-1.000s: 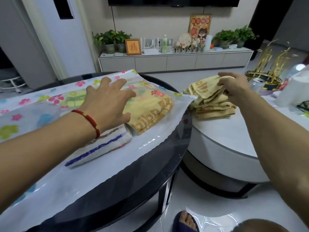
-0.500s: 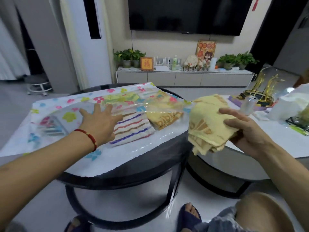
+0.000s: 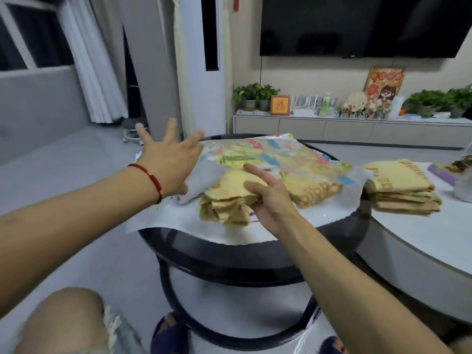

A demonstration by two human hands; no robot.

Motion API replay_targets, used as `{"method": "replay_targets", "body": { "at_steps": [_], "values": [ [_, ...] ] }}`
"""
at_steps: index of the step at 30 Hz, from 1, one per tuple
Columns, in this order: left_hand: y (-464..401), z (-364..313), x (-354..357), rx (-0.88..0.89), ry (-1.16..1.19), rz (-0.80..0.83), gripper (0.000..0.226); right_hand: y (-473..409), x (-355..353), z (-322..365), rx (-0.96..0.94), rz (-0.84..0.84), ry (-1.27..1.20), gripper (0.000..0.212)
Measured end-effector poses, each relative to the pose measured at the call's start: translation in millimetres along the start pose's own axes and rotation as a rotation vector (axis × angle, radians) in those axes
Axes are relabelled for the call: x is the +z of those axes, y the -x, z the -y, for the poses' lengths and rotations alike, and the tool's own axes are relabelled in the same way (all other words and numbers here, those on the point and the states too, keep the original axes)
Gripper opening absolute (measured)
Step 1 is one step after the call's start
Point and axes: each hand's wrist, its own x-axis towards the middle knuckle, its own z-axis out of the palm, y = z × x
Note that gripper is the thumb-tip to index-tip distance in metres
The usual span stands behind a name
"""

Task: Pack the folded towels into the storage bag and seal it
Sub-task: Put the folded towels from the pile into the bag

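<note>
Half a second ago the right hand held the folded yellow towel in the air over the gap between the tables; now the towel lies at the mouth of the storage bag, and the left hand, which lay flat on the bag, has risen to lift the bag's upper layer.

In the head view, the left hand's fingers are spread wide, thumb below, pinching the clear film edge and holding it up as a raised flap. The right hand is closed on the towel's near corner, thumb underneath, index finger stretched along the top. The towel is soft terry, thick in layers, about half under the flap.

Deeper inside the bag another yellow towel shows through the floral-printed plastic. The bag's thin, glossy lower sheet drapes over the near rim of the round black glass table. To the right, a stack of yellow towels sits by the edge of the white table, just beside the black one.
</note>
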Motion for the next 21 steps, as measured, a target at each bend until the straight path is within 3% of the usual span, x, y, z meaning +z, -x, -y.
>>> {"method": "replay_targets", "body": {
  "at_steps": [2, 4, 8, 10, 13, 15, 17, 21],
  "values": [
    [2, 8, -6, -0.003, -0.013, -0.053, 0.101, -19, 32, -20, -0.050, -0.025, -0.190, 0.044],
    [5, 14, -11, 0.002, -0.022, -0.084, 0.098, -25, 53, -46, 0.024, -0.055, -0.201, 0.041],
    [3, 15, -4, 0.025, -0.025, -0.073, 0.106, -8, 63, -77, 0.293, 0.194, 0.403, 0.039],
    [1, 14, 2, 0.030, 0.010, -0.071, 0.106, -10, 55, -77, 0.149, 0.230, 0.638, 0.028],
    [2, 11, 5, 0.039, 0.046, -0.085, 0.105, -34, 32, -83, -0.265, 0.046, 1.178, 0.029],
    [4, 8, 7, 0.045, 0.066, -0.081, 0.106, -49, 23, -99, -0.356, 0.153, 1.533, 0.039],
    [6, 4, 7, 0.058, 0.076, -0.079, 0.108, -61, 27, -117, -0.309, 0.302, 1.670, 0.045],
    [10, -4, 12, 0.081, 0.098, -0.098, 0.107, -79, 56, -123, -0.241, 0.451, 1.620, 0.045]
  ]
}}
